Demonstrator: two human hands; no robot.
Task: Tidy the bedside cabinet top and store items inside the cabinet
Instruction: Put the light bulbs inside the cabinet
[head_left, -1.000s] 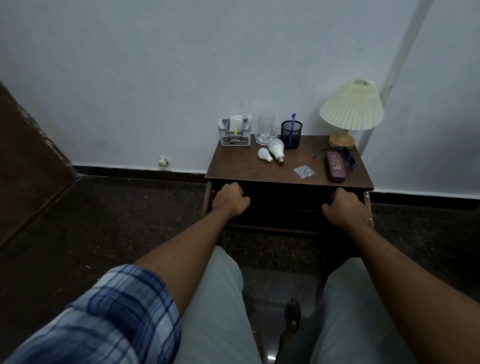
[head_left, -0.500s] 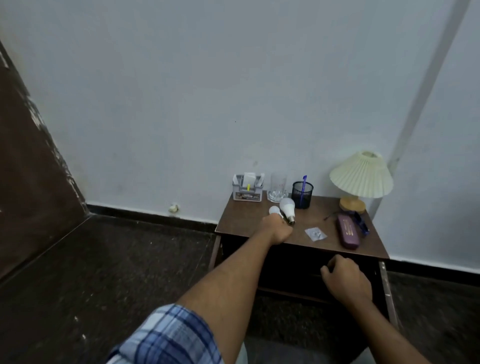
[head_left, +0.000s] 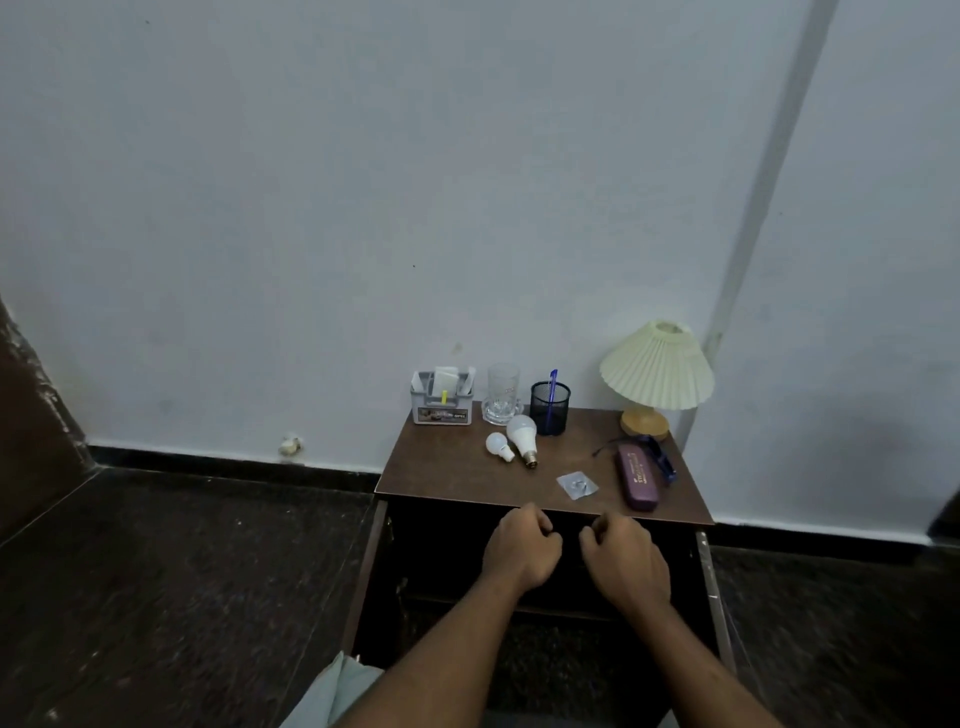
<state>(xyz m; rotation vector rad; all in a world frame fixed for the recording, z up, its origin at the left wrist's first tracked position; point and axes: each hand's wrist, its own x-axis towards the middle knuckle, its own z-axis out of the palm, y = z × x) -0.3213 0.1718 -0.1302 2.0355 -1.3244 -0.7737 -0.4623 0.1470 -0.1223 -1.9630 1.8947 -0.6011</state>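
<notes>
The brown bedside cabinet (head_left: 452, 467) stands against the wall with both doors swung open and a dark inside. On its top lie a small white bulb (head_left: 498, 446), a larger white bulb (head_left: 522, 436), a flat silver packet (head_left: 576, 485) and a purple case (head_left: 638, 477) beside blue glasses (head_left: 662, 460). My left hand (head_left: 519, 551) and my right hand (head_left: 626, 564) hover side by side in front of the open cabinet, just below the top's front edge. Both are loosely curled with nothing in them.
Along the back of the top stand a grey organiser box (head_left: 442, 397), a clear glass mug (head_left: 503, 395), a black mesh pen cup (head_left: 549, 408) with a blue pen, and a cream pleated lamp (head_left: 657, 371). Dark floor lies to both sides.
My left hand has drawn back from the bulbs to the cabinet front. My right hand has moved left to meet it. The view has tilted up.
</notes>
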